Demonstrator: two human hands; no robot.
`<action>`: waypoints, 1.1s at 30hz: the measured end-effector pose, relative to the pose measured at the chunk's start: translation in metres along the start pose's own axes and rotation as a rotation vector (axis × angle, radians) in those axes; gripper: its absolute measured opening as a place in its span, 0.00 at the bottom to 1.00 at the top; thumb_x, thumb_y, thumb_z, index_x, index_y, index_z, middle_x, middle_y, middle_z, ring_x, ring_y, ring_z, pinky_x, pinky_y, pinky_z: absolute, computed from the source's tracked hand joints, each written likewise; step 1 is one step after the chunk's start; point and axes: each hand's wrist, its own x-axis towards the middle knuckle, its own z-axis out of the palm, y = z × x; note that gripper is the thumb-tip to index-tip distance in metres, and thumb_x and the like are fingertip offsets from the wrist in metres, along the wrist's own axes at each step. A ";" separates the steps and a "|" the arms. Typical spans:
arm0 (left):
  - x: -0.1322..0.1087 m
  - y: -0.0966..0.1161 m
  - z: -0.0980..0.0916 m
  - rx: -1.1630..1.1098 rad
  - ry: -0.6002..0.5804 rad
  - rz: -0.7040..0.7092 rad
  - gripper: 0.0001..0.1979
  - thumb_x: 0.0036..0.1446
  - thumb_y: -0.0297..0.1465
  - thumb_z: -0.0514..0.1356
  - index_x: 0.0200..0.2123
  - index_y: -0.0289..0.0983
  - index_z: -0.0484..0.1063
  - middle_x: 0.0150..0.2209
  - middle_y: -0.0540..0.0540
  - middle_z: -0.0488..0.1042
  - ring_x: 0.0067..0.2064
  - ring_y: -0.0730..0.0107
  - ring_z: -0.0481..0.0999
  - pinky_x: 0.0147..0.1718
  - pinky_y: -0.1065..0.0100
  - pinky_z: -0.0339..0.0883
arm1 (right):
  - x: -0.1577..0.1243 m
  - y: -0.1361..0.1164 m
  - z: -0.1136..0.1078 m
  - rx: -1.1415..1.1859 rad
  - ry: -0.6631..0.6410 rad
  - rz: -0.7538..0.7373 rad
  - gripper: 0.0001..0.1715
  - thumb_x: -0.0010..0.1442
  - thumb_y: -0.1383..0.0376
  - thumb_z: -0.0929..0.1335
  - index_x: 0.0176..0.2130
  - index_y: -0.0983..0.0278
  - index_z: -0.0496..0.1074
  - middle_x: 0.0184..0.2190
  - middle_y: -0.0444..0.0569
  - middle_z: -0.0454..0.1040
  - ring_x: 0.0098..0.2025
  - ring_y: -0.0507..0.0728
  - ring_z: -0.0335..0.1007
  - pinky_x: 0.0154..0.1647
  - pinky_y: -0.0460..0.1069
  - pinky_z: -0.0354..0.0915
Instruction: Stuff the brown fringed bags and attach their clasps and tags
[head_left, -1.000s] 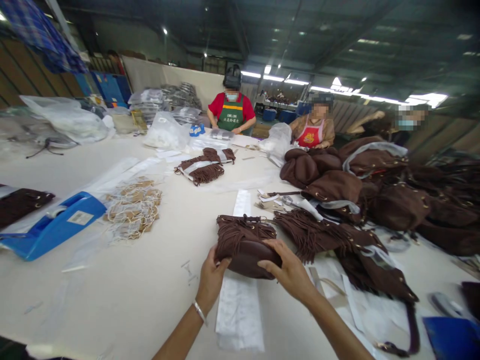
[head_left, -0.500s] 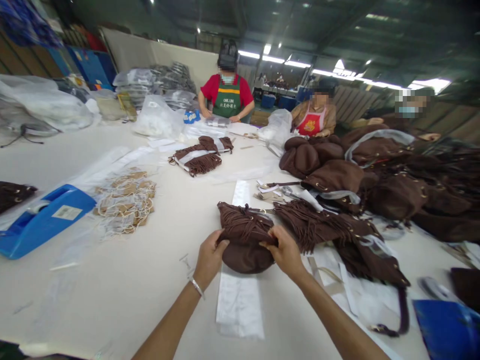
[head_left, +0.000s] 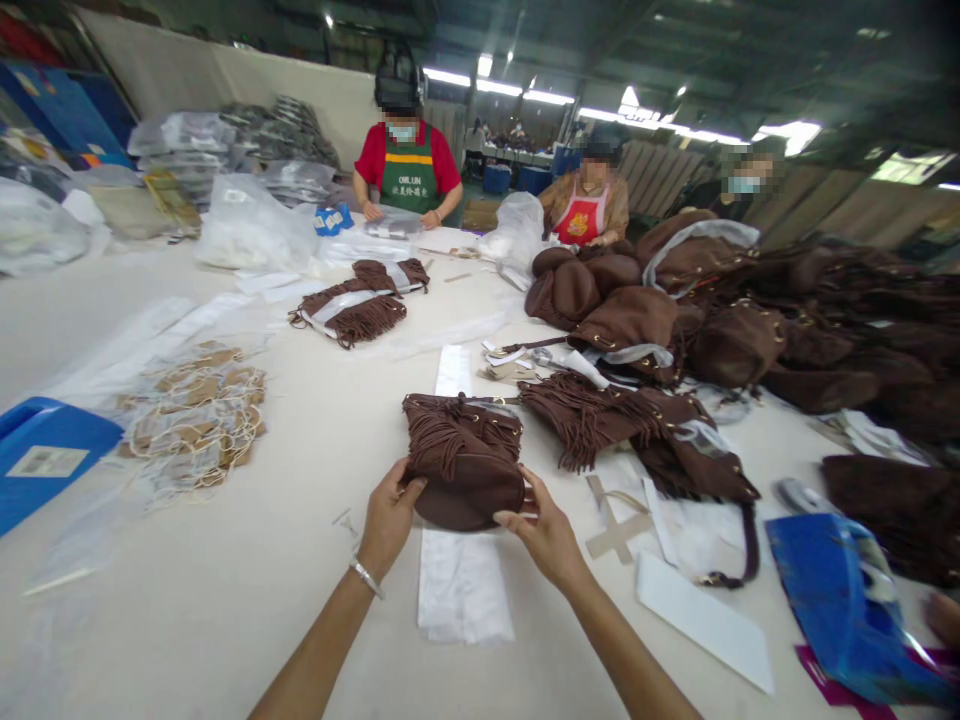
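A dark brown fringed bag (head_left: 466,490) lies in front of me with its smooth rounded base turned toward me. Its fringe and strap with metal eyelets point away. My left hand (head_left: 388,512) pinches the left edge of the base, thumb on top. At the right edge, my right hand (head_left: 546,528) has its thumb along the lower rim and its fingers at the side, partly behind the bag. Under the bag runs a strip of white tissue paper (head_left: 465,595). Another fringed bag (head_left: 581,418) lies just to the right.
Brown bags (head_left: 735,340) are heaped at the right. String tags (head_left: 199,415) and a blue tape dispenser (head_left: 52,455) lie left. A wrapped fringed bag (head_left: 360,305) sits farther back. A white board (head_left: 705,620) and another blue dispenser (head_left: 832,590) are at right. Co-workers stand across the table.
The view has swung right, so the table's contents sit farther left. My right hand has slid lower on the bag's edge, its fingers more spread. The bag's base is turned more toward me.
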 end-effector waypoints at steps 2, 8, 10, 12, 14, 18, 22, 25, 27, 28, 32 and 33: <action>0.001 0.000 -0.001 -0.010 -0.005 -0.008 0.22 0.56 0.38 0.59 0.53 0.37 0.69 0.51 0.45 0.75 0.47 0.60 0.75 0.50 0.60 0.67 | 0.007 0.003 0.008 0.047 0.022 -0.022 0.23 0.56 0.58 0.69 0.50 0.61 0.66 0.40 0.47 0.75 0.37 0.56 0.73 0.35 0.49 0.69; 0.001 -0.003 0.000 -0.035 -0.015 0.020 0.18 0.55 0.35 0.60 0.49 0.37 0.71 0.48 0.46 0.77 0.47 0.60 0.75 0.50 0.60 0.67 | 0.018 0.019 0.012 -0.305 0.183 -0.192 0.09 0.61 0.58 0.64 0.36 0.62 0.65 0.32 0.45 0.72 0.34 0.56 0.68 0.34 0.48 0.64; 0.000 -0.006 0.002 -0.047 0.003 0.009 0.17 0.54 0.34 0.61 0.48 0.38 0.71 0.46 0.46 0.77 0.45 0.62 0.76 0.47 0.62 0.68 | 0.019 0.027 0.015 -0.438 0.202 -0.262 0.07 0.62 0.61 0.62 0.38 0.62 0.65 0.35 0.49 0.73 0.37 0.58 0.70 0.36 0.49 0.63; -0.001 -0.009 0.004 -0.050 0.021 -0.007 0.17 0.54 0.33 0.60 0.48 0.38 0.69 0.44 0.47 0.78 0.43 0.64 0.76 0.44 0.64 0.69 | 0.021 0.035 0.019 -0.547 0.186 -0.289 0.08 0.63 0.63 0.61 0.42 0.62 0.64 0.36 0.50 0.74 0.36 0.59 0.72 0.34 0.49 0.63; -0.002 -0.011 0.004 -0.043 0.034 -0.011 0.16 0.54 0.34 0.60 0.47 0.38 0.68 0.42 0.47 0.78 0.42 0.64 0.76 0.43 0.64 0.69 | 0.024 0.041 0.021 -0.623 0.148 -0.276 0.11 0.63 0.63 0.60 0.46 0.62 0.63 0.34 0.48 0.75 0.33 0.59 0.74 0.29 0.48 0.61; -0.008 -0.008 0.003 -0.008 0.049 0.003 0.15 0.55 0.37 0.61 0.45 0.39 0.70 0.42 0.47 0.78 0.43 0.63 0.76 0.44 0.64 0.68 | 0.025 0.041 0.012 -0.702 0.066 -0.214 0.13 0.63 0.61 0.61 0.47 0.61 0.62 0.28 0.45 0.75 0.29 0.59 0.74 0.26 0.48 0.60; -0.018 -0.002 0.000 0.212 0.062 0.049 0.18 0.58 0.40 0.59 0.51 0.41 0.68 0.38 0.49 0.77 0.34 0.65 0.75 0.36 0.66 0.67 | 0.024 0.007 -0.012 -0.750 0.045 -0.284 0.24 0.60 0.56 0.66 0.53 0.62 0.62 0.43 0.53 0.76 0.42 0.63 0.75 0.34 0.52 0.68; -0.023 -0.001 -0.002 0.391 0.109 0.110 0.21 0.61 0.41 0.57 0.55 0.41 0.65 0.38 0.47 0.77 0.32 0.65 0.74 0.35 0.66 0.66 | 0.031 -0.032 -0.022 -0.709 0.037 -0.450 0.39 0.59 0.56 0.68 0.64 0.61 0.52 0.59 0.57 0.66 0.58 0.65 0.65 0.52 0.58 0.66; -0.024 -0.001 -0.003 0.441 0.137 0.156 0.19 0.61 0.40 0.57 0.54 0.41 0.65 0.41 0.45 0.76 0.35 0.64 0.75 0.37 0.66 0.67 | 0.039 -0.054 -0.020 -0.660 -0.079 -0.485 0.40 0.61 0.59 0.66 0.67 0.58 0.49 0.60 0.54 0.66 0.59 0.63 0.64 0.55 0.58 0.65; -0.023 -0.002 -0.003 0.442 0.148 0.176 0.18 0.61 0.40 0.56 0.52 0.41 0.67 0.42 0.45 0.76 0.37 0.63 0.75 0.37 0.66 0.67 | 0.043 -0.060 -0.017 -0.641 -0.141 -0.485 0.37 0.62 0.61 0.65 0.66 0.56 0.51 0.58 0.52 0.68 0.57 0.62 0.67 0.54 0.57 0.66; -0.019 -0.003 -0.003 0.377 0.193 0.207 0.09 0.61 0.38 0.57 0.41 0.41 0.70 0.39 0.46 0.74 0.37 0.64 0.75 0.35 0.67 0.68 | 0.052 -0.057 -0.002 -0.671 -0.146 -0.530 0.21 0.65 0.65 0.62 0.57 0.55 0.65 0.48 0.48 0.76 0.45 0.59 0.75 0.44 0.52 0.70; -0.018 -0.002 -0.003 0.371 0.206 0.198 0.07 0.60 0.37 0.57 0.39 0.41 0.70 0.37 0.47 0.74 0.36 0.64 0.74 0.34 0.67 0.67 | 0.052 -0.051 0.002 -0.706 -0.103 -0.557 0.18 0.66 0.65 0.61 0.54 0.56 0.67 0.45 0.49 0.77 0.43 0.59 0.76 0.41 0.51 0.70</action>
